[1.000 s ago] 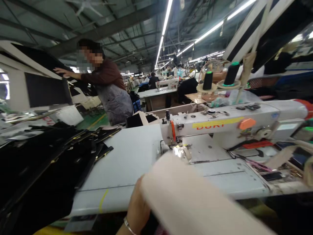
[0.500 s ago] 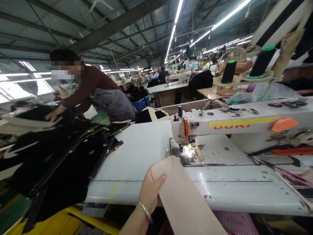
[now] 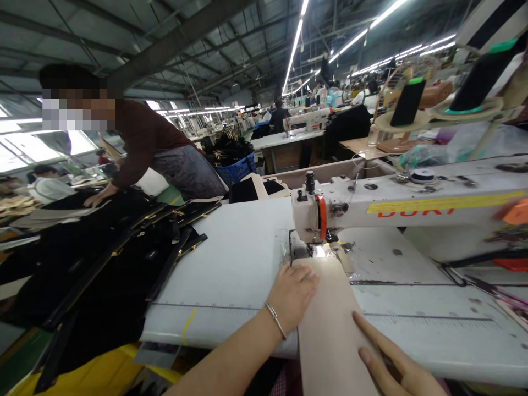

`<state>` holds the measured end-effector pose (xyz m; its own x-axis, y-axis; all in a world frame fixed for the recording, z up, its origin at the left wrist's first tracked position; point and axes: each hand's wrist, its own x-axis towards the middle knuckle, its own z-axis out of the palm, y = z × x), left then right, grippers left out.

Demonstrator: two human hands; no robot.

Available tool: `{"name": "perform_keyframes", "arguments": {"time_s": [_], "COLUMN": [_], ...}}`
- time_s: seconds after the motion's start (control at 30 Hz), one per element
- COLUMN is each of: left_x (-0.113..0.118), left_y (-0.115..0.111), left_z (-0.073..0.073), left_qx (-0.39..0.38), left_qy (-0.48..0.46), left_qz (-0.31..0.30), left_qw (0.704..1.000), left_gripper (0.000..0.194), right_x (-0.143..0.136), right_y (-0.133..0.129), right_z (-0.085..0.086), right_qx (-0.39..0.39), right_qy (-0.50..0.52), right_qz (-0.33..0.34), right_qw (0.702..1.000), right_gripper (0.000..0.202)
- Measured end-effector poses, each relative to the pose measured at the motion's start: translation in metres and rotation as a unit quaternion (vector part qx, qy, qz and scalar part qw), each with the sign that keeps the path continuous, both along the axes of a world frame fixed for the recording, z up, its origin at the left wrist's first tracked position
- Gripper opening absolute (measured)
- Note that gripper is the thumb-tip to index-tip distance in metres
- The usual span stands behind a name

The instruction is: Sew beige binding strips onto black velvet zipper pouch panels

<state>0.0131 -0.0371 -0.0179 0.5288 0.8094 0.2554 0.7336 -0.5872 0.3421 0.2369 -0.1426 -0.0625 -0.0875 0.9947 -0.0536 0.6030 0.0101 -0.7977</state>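
in the head view, a long flat strip of beige fabric lies on the pale grey sewing table. its long side runs straight away from the person, from the near table edge up to the needle spot of the white sewing machine. the far end of the strip sits right under the needle part, where a small light shines on it.

the left hand lies flat and open on the left edge of the strip, fingers spread out and pointing toward the needle. it presses down and grips nothing. this hand is the nearer one to the needle. a thin silver bracelet is on its wrist.

the right hand is lower, by the near table edge. its fingers lie stretched out flat on the right side of the strip, also open and holding nothing. part of this hand is cut off by the picture edge.

so the strip lies between the two hands, with the needle straight ahead of both.

to the left on the table is a heap of black fabric pieces with gold trim. another person in a dark red top leans over that heap, well apart from the strip. two black thread spools stand behind the machine.
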Motion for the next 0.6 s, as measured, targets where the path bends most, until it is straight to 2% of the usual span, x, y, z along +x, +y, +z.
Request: {"name": "perform_keyframes", "arguments": {"time_s": [0.17, 0.33, 0.6], "left_x": [-0.005, -0.002, -0.005], "left_y": [0.014, 0.024, 0.031], "left_z": [-0.001, -0.003, -0.009], "left_qx": [-0.003, 0.003, -0.004], "left_qy": [0.065, 0.063, 0.037], "left_qz": [-0.032, -0.026, -0.02], "left_qw": [0.997, 0.998, 0.999], "left_gripper": [0.043, 0.042, 0.04], "right_x": [0.0, -0.003, -0.004], "right_y": [0.021, 0.033, 0.038], "right_z": [0.001, 0.003, 0.006], "right_qx": [0.029, 0.026, 0.053], "right_qy": [-0.002, -0.018, -0.058], "right_qz": [0.002, 0.0, 0.007], "right_qw": [1.0, 0.999, 0.997], "right_gripper": [0.059, 0.06, 0.059]}}
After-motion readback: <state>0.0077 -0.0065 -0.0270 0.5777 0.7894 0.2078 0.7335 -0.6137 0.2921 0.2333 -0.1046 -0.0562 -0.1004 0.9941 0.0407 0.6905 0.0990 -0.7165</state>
